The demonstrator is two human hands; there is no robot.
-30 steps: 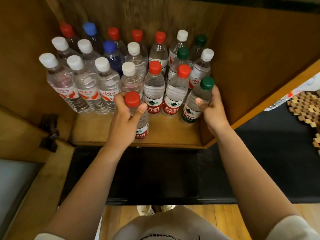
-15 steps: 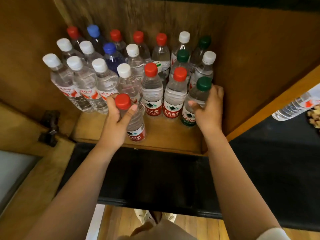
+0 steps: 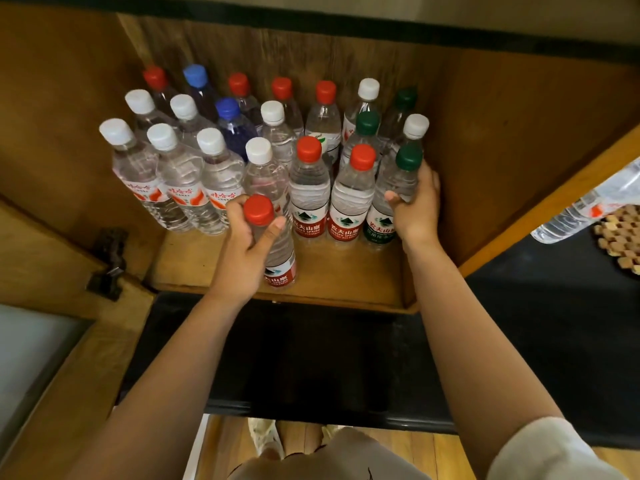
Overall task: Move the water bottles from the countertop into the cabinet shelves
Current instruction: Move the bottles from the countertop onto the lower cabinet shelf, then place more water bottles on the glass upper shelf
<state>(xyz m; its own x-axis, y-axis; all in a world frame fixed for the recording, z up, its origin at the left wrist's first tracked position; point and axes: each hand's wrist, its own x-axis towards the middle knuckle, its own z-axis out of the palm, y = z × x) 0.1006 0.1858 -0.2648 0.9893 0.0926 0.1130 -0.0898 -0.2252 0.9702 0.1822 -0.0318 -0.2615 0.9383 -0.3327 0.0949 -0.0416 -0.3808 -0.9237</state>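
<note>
Left hand point(image 3: 244, 252) wrapped around red-capped bottle point(image 3: 273, 242) at frame centre, standing on cabinet shelf point(image 3: 346, 278); right hand point(image 3: 417, 206) fingers curled round green-capped bottle point(image 3: 393, 195), right end of front row.

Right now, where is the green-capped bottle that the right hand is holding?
Head view: the green-capped bottle stands at the right end of the shelf's front row, in the right hand, beside a red-capped bottle and near the cabinet's right wall.
</note>
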